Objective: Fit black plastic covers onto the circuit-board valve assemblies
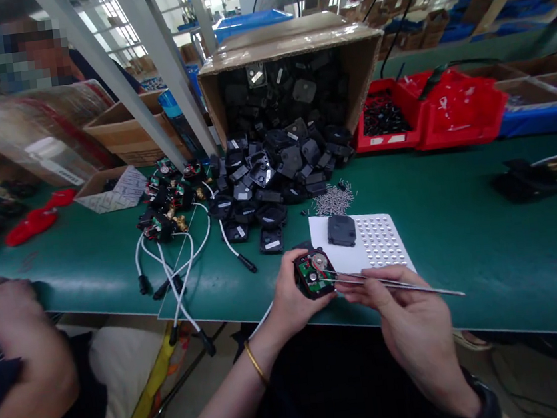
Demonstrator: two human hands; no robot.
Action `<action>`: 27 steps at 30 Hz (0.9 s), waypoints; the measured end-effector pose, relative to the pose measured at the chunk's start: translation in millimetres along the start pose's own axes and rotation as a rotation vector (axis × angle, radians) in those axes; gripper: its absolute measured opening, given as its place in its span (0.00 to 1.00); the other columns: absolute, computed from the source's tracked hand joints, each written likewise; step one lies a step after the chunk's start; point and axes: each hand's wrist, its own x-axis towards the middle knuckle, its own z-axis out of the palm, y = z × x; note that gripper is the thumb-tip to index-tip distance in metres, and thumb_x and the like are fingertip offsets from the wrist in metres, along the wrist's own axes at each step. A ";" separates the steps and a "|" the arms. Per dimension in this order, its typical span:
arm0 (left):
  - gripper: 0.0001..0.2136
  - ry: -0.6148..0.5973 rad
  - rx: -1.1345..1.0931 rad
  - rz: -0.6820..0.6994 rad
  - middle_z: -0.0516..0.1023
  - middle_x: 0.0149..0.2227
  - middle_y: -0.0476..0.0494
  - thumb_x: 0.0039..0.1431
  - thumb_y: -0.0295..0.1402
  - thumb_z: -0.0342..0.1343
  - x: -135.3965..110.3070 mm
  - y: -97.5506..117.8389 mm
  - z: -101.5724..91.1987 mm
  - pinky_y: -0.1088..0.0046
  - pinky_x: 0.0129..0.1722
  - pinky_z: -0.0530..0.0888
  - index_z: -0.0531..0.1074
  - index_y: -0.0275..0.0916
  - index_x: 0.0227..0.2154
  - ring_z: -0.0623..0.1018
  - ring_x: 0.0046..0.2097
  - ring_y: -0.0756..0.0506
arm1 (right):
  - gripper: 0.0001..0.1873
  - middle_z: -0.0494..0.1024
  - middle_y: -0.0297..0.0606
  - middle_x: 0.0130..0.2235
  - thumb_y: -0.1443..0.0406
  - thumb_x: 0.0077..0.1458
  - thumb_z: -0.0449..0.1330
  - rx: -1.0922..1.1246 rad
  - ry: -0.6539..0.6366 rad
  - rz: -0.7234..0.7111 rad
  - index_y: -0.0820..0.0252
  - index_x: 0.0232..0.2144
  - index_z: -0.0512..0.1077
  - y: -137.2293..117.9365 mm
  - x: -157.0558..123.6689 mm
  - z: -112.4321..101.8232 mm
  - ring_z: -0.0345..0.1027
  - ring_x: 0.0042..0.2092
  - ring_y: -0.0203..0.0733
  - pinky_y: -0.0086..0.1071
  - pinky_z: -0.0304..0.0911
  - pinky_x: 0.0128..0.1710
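Observation:
My left hand (289, 298) is closed round a small open black motor housing (315, 273), showing a green circuit board, a red wire and a metal disc. My right hand (401, 312) pinches long metal tweezers (398, 284), whose tips reach into the housing. Both hands hover at the near edge of the green table (462, 235). Just beyond lies a white perforated tray (377, 241) with a black cover (341, 230) on it.
A tipped cardboard box (292, 66) spills several black housings (275, 176). Small metal pins (335, 199) lie by the tray. Wired assemblies with white cables (169, 221) sit to the left. Red bins (428, 111) stand at back right. Another person's arm (19, 359) rests at left.

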 end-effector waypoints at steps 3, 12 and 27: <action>0.33 0.020 0.020 0.002 0.65 0.49 0.41 0.40 0.32 0.67 0.4 1.8 -0.1 0.62 0.51 0.68 0.57 0.40 0.49 0.70 0.49 0.41 | 0.06 0.78 0.40 0.30 0.64 0.51 0.65 -0.139 0.047 -0.129 0.59 0.30 0.71 0.1 -4.5 4.4 0.74 0.28 0.44 0.32 0.74 0.29; 0.31 0.037 0.041 0.009 0.66 0.48 0.41 0.41 0.34 0.66 1.0 3.6 -0.6 0.63 0.51 0.67 0.58 0.39 0.48 0.69 0.49 0.42 | 0.04 0.77 0.37 0.32 0.65 0.54 0.63 -0.317 0.010 -0.212 0.58 0.34 0.73 16.5 -11.0 3.4 0.73 0.32 0.42 0.33 0.72 0.33; 0.32 0.077 0.009 0.003 0.65 0.47 0.40 0.40 0.38 0.66 -1.5 -1.9 0.2 0.63 0.47 0.71 0.57 0.39 0.48 0.71 0.46 0.42 | 0.01 0.75 0.35 0.31 0.68 0.55 0.60 -0.455 -0.049 -0.329 0.58 0.31 0.71 9.8 -7.0 12.7 0.71 0.33 0.42 0.34 0.68 0.33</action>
